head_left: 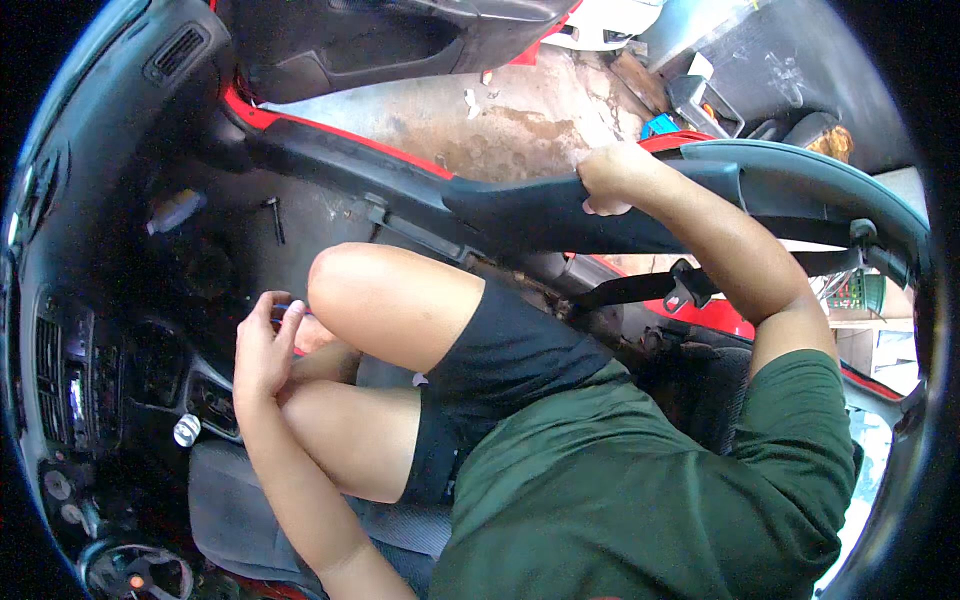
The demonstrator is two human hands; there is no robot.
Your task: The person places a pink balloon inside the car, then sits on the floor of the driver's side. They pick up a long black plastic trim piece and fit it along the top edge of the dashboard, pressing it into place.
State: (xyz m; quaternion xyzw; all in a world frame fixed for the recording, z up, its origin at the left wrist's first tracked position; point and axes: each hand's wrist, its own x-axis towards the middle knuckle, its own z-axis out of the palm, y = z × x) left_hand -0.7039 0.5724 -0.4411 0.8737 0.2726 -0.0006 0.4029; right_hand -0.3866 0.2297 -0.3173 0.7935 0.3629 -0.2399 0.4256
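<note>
My right hand [612,180] is closed on the edge of a long black plastic trim panel [530,212], which lies along the door opening and runs up toward the pillar. My left hand [265,345] is beside my knees, its fingers curled together. A thin bit of blue shows between the fingers, too small to name. Below the panel, a black seat belt [610,290] with its metal tongue [682,288] stretches across the opening. On the footwell floor lie a dark hammer-like tool [277,220] and a pale plastic bottle [176,211].
The open car door [370,45] is at the top. A grey seat [225,490], gear knob [187,430] and steering wheel [135,578] are at lower left, the dashboard [60,200] far left. Outside are a white car [605,20], a green basket [858,292] and clutter by a wall.
</note>
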